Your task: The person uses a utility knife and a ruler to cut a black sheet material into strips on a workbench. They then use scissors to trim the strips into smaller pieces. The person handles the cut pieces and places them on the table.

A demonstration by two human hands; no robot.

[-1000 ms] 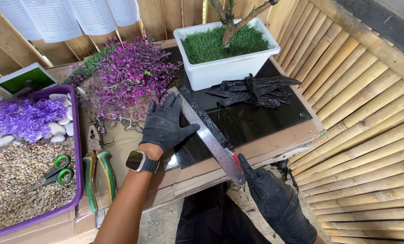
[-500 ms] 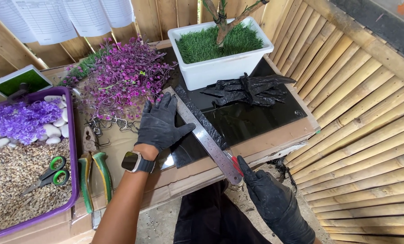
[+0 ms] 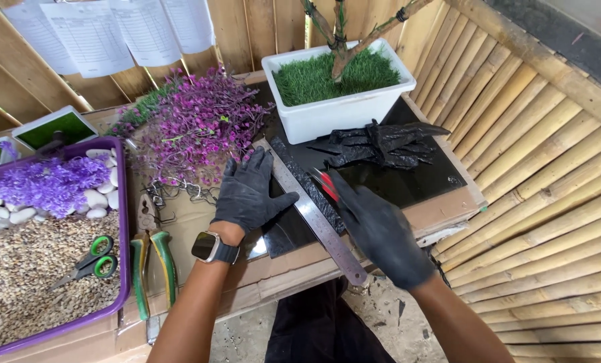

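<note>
Left hand [image 3: 246, 195] lay flat, fingers spread, pinning metal ruler [image 3: 317, 222] on black sheet [image 3: 408, 185] at bench edge. Right hand [image 3: 381, 232] clamped on red-tipped cutter [image 3: 324, 183] beside ruler. Sheet looked thin, stiff, slick (judged); hold by edges. White planter [image 3: 334, 114] held fake grass, trunk. Purple tray [image 3: 115, 222] held gravel, pebbles, scissors [image 3: 89, 262].

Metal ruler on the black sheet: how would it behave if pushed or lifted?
The ruler looks thin, flat and stiff, so it probably slides easily on the glossy black sheet. Lying flush, it is likely hard to pick up except by an end.
</note>
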